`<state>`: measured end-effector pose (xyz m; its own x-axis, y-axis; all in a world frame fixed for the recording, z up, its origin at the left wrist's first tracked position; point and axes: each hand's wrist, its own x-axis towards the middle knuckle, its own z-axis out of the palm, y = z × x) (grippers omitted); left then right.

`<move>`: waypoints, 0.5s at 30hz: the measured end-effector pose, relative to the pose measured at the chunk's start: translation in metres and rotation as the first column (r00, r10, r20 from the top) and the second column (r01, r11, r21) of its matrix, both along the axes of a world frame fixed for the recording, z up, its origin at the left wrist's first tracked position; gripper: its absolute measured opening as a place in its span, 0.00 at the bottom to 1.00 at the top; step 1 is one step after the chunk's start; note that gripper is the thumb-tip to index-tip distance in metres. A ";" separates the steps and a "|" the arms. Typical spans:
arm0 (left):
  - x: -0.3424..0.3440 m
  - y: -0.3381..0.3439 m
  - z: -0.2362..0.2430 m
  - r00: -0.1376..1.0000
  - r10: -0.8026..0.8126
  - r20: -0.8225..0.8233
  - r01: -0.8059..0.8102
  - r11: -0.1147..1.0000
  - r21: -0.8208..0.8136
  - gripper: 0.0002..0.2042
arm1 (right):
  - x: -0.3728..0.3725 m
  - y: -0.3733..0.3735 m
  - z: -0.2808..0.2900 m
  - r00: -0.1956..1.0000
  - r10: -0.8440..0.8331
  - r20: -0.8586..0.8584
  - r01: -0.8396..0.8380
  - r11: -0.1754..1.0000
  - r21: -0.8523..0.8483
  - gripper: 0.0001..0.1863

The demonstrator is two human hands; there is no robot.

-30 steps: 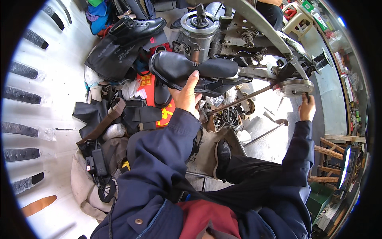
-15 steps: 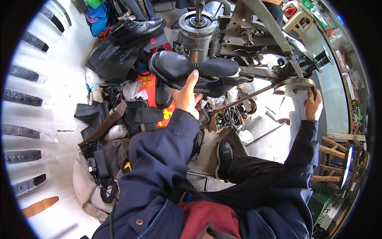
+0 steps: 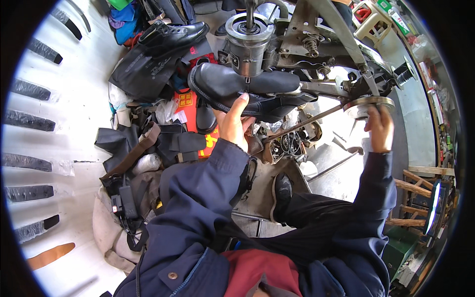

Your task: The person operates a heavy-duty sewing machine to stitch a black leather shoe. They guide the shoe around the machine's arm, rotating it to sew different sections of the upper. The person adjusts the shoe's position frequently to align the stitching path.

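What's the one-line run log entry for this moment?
left hand: holds black shoe under stitching machine head | right hand: grips handwheel

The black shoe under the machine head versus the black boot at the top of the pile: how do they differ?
The black shoe lies sole-side up on the machine's arm, steadied by the left hand; the black boot rests on the pile, laces showing, untouched. The shoe sits under the round machine head; the boot lies apart, to the left. Both are black leather.
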<state>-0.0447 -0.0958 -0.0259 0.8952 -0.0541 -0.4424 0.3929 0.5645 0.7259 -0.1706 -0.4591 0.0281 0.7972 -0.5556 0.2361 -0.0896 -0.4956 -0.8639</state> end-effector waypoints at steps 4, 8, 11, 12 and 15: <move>-0.001 0.002 0.005 0.999 -0.024 0.040 0.023 0.999 0.032 0.27 | -0.011 -0.072 -0.017 0.939 -0.341 0.043 0.333 0.872 -0.358 0.13; -0.004 0.002 0.009 0.998 -0.022 0.061 0.018 0.998 0.060 0.31 | -0.016 -0.105 -0.082 0.898 -0.438 -0.039 0.355 0.775 -0.523 0.12; -0.005 0.000 0.009 0.998 -0.022 0.063 0.017 0.996 0.083 0.32 | -0.009 -0.067 -0.100 0.858 -0.268 -0.438 0.196 0.959 -0.203 0.13; -0.005 0.001 0.009 0.997 -0.014 0.073 0.006 0.995 0.099 0.32 | -0.005 -0.044 -0.097 0.872 -0.128 -0.472 0.173 0.983 0.054 0.14; -0.005 0.001 0.004 0.995 -0.013 0.098 0.003 0.995 0.097 0.32 | 0.006 0.017 -0.063 0.898 0.120 -0.423 -0.062 0.987 0.149 0.15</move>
